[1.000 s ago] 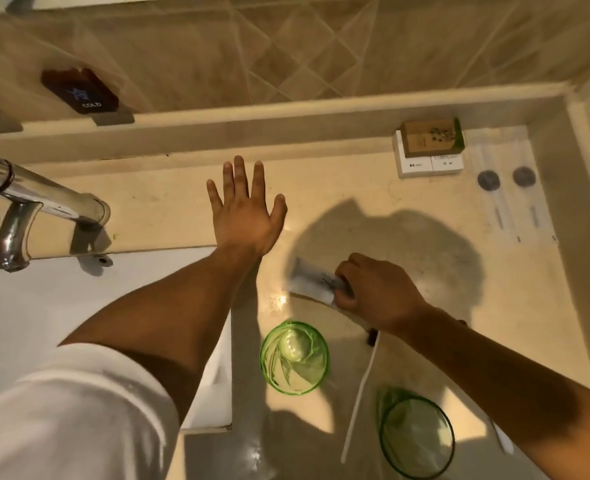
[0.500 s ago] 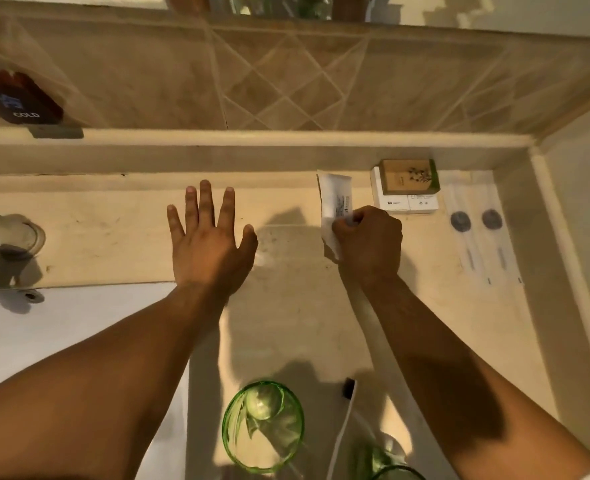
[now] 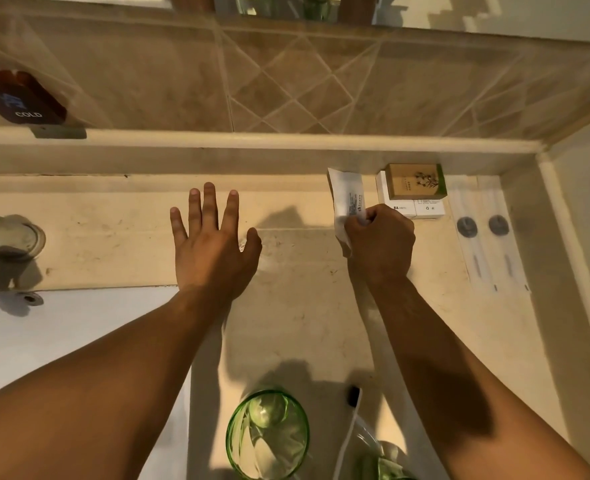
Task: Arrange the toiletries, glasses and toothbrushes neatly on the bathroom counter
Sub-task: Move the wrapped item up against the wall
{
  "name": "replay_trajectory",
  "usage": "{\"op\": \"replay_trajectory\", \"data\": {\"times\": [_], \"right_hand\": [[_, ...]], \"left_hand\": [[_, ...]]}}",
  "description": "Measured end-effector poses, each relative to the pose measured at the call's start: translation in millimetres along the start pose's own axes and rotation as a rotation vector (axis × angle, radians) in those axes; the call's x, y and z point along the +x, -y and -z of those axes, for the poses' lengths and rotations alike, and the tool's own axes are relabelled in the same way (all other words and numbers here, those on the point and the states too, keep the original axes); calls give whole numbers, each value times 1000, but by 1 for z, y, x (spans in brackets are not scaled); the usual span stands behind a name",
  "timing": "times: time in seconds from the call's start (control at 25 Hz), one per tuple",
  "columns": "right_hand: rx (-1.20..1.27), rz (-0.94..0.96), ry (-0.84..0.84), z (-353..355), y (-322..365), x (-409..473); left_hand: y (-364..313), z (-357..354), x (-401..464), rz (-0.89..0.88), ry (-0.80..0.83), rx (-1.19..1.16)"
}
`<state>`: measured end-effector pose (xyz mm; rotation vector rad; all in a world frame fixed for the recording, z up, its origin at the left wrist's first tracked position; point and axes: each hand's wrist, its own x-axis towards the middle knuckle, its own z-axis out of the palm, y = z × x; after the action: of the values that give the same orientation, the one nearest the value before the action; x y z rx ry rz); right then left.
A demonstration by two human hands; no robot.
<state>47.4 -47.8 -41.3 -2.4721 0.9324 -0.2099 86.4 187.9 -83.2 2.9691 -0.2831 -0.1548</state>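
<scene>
A right hand (image 3: 378, 245) pinches a white sachet (image 3: 347, 202) against the counter (image 3: 304, 306), just left of the boxes (image 3: 413, 192). The left hand (image 3: 212, 244) lies flat, fingers spread, farther left of the boxes. A green glass (image 3: 267, 434) stands well nearer the viewer than the boxes.

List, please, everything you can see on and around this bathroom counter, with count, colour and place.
white sachet: 1, white, back of counter, left of the boxes, pinched by the right hand
white boxes: 2, white, back right, side by side
brown box: 1, brown with green edge, on the white boxes
wrapped packets: 2, clear with dark discs, far right
green glasses: 2, near edge; one cut off
toothbrush: 1, white, dark head, between glasses
tap: 1, chrome, left
COLD sign: 1, dark, wall
left hand: open, flat on counter
right hand: closed on sachet
</scene>
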Motion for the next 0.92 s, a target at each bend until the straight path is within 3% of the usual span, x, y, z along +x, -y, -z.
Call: {"op": "replay_trajectory", "data": {"times": [0.16,0.24,0.4,0.64,0.8,0.92], "right_hand": [[30,-8,-37,5,4,-1],[77,94,-44,3,8,-5],[-36,274,41,-9,14,-16],[-132,313,139,-14,12,-23],[96,296,149,0,17,-39],[299,330,405,21,11,-66]], "left_hand": [[0,1,1,2,1,-3],[0,0,1,5,4,-2],[-1,0,0,7,11,1],[3,-3,0,14,11,1],[1,-2,0,19,29,0],[0,0,0,35,44,-5]]}}
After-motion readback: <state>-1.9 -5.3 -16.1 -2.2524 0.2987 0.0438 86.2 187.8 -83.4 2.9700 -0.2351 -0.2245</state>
